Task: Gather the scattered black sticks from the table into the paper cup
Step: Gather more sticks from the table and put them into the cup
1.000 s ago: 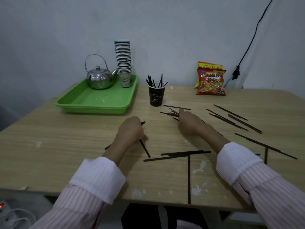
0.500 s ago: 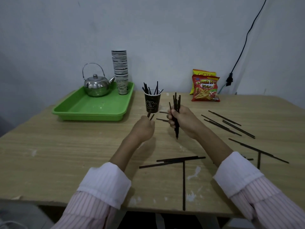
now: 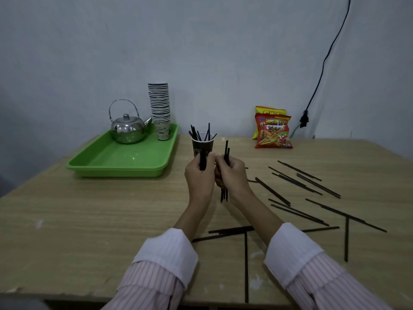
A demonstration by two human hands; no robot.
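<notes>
A dark paper cup [image 3: 196, 146] with several black sticks standing in it sits at the table's middle back. Both hands are raised side by side just in front of it. My left hand [image 3: 199, 175] grips a short bundle of black sticks [image 3: 203, 162] upright. My right hand [image 3: 231, 175] holds a longer bundle of black sticks [image 3: 226, 153] that pokes out above and below the fist. Several loose black sticks [image 3: 297, 180] lie scattered on the table to the right, and more lie near the front [image 3: 230, 230].
A green tray [image 3: 116, 159] at the back left carries a steel kettle [image 3: 128, 128] and a tall stack of paper cups [image 3: 159, 108]. Two snack bags [image 3: 273, 130] lean on the wall at the back right. A black cable [image 3: 321, 70] hangs down the wall.
Both hands lifted off the table with sticks in them and came together in front of the cup. The view tilted up slightly.
</notes>
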